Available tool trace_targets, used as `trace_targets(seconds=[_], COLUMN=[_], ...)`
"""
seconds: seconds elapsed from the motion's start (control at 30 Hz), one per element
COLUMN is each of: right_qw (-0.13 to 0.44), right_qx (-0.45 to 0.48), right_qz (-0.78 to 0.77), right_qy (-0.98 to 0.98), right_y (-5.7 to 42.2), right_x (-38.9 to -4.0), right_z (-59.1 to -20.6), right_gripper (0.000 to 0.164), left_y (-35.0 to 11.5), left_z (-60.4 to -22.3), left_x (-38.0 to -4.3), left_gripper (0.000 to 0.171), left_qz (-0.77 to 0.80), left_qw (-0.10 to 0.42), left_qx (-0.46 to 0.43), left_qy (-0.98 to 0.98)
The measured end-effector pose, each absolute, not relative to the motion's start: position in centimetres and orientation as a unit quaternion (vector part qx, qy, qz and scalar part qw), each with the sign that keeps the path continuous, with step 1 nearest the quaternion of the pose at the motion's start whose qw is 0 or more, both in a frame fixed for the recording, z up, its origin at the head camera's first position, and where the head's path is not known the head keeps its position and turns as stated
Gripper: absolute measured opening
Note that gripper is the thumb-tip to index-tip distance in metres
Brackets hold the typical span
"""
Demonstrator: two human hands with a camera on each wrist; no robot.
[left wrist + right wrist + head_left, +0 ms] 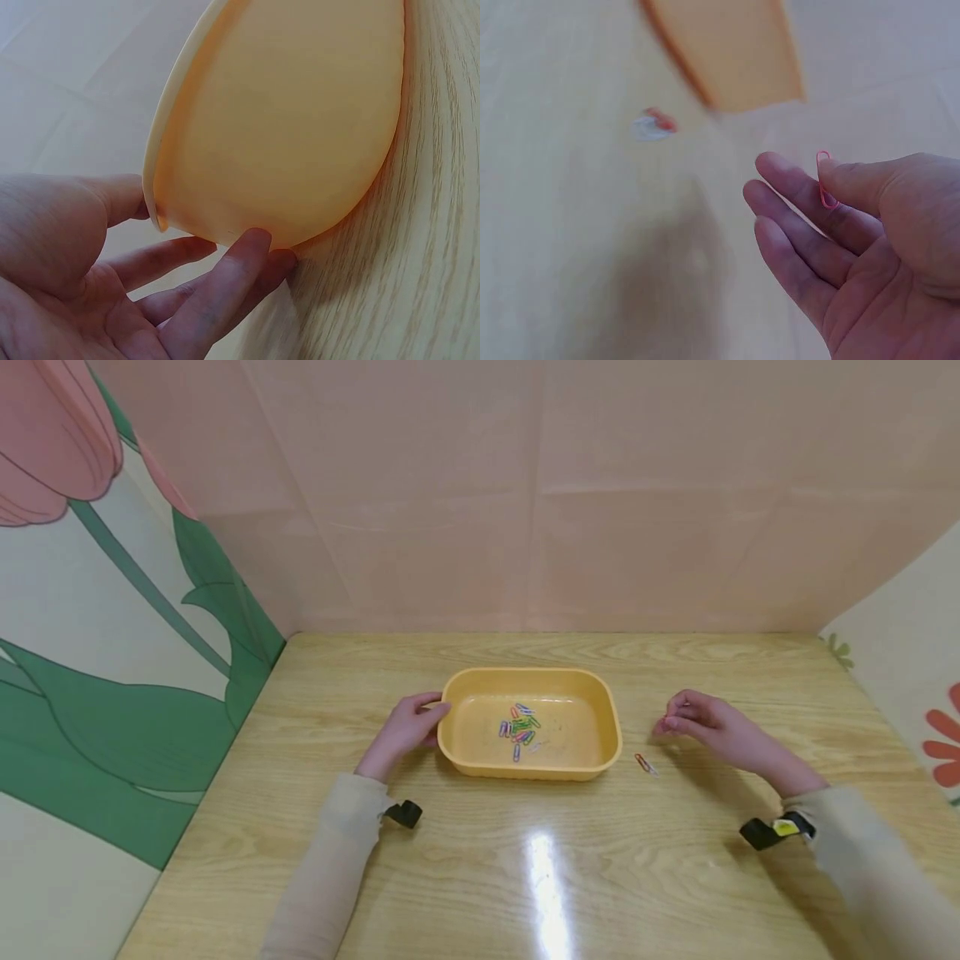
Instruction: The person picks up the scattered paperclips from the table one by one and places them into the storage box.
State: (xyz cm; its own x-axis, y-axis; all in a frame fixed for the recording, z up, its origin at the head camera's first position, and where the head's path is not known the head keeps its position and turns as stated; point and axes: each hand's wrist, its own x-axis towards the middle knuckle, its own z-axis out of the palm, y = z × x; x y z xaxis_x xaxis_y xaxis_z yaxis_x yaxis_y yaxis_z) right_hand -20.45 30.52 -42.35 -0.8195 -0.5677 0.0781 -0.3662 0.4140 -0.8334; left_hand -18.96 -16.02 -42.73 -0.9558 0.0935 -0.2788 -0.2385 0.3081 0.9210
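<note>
A yellow plastic tray sits on the wooden table, with several coloured paper clips scattered over its left and middle floor. My left hand holds the tray's left end. In the left wrist view the thumb lies at the rim while the fingers curl below against the outer wall. To the right of the tray, my right hand pinches a pink paper clip between thumb and index finger, above the table. The other fingers of that hand are loosely extended.
Between tray and right hand, a red paper clip and a whitish paper clip lie together on the table. A pinkish wall covering rises behind the table, and a flower-patterned wall borders it on the left.
</note>
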Motion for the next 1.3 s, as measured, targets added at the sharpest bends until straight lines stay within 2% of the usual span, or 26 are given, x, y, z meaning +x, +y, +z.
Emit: trace_targets(seconds=[0.2, 0.43, 0.67, 1.07, 1.3], right_qw=[0.11, 0.109, 0.137, 0.205, 0.223], right_qx=[-0.243, -0.191, -0.194, -0.207, -0.212], right_qz=[-0.512, -0.548, -0.579, -0.586, -0.566], right_qy=[0.817, 0.807, 0.78, 0.756, 0.765], right_y=[29.4, 25.9, 21.8, 16.1, 13.4], right_x=[-21.0, -21.2, -22.5, -25.6, -27.3], right_z=[-40.3, -38.9, -37.9, -38.0, -39.1], right_gripper=[0.014, 0.023, 0.03, 0.03, 0.026], left_y=[-16.1, -16.0, -15.9, -15.8, -15.9], left_z=[-42.7, -42.5, -42.5, -42.5, -42.7], left_x=[-18.9, -18.8, -18.9, -18.9, -19.0], left_gripper=[0.047, 0.046, 0.046, 0.045, 0.046], left_qz=[0.583, 0.583, 0.585, 0.583, 0.583], left_qw=[0.141, 0.142, 0.14, 0.145, 0.143], left_qx=[-0.047, -0.047, -0.044, -0.052, -0.05], left_qy=[0.798, 0.798, 0.798, 0.797, 0.798])
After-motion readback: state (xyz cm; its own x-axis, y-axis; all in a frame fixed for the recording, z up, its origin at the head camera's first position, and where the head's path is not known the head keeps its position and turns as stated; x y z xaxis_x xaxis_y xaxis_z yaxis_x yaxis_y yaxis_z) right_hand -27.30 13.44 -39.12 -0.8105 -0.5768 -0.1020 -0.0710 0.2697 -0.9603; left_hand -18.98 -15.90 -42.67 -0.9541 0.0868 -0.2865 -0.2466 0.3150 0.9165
